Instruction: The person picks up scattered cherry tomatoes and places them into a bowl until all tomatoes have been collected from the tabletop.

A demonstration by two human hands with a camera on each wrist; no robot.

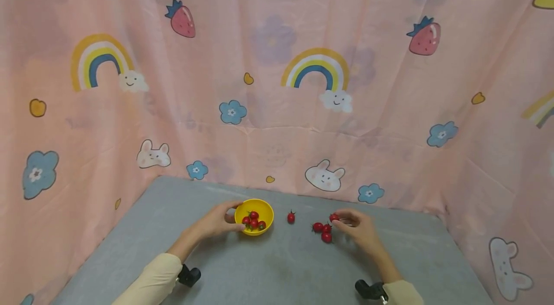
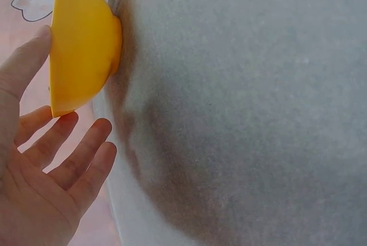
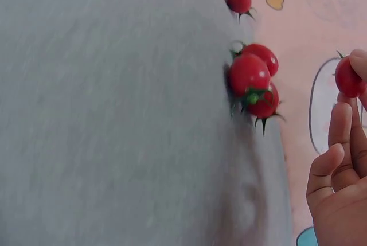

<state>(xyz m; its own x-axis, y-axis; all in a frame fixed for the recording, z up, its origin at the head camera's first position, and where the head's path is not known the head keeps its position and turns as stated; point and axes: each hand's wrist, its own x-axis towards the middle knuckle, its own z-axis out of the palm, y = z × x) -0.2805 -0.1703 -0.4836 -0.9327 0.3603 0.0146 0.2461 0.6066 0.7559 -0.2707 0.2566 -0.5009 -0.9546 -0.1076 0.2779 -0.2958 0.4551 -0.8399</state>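
Note:
A yellow bowl (image 1: pixel 269 225) with several cherry tomatoes (image 1: pixel 254 223) inside stands on the grey table. My left hand (image 1: pixel 218 221) holds the bowl's left side; in the left wrist view the thumb and fingertips touch the yellow bowl (image 2: pixel 83 45) near its rim. My right hand (image 1: pixel 361 229) pinches one cherry tomato (image 3: pixel 347 78) between thumb and fingers, raised above the table. Just left of that hand, three cherry tomatoes (image 1: pixel 326 237) lie clustered together. One single cherry tomato (image 1: pixel 291 218) sits between the bowl and the cluster.
The grey table (image 1: pixel 285 271) reaches back to a pink patterned curtain (image 1: pixel 268 151) hanging behind it and along both sides. A black wrist device (image 1: pixel 189 276) is strapped to the left wrist, and another black device (image 1: pixel 370 289) to the right.

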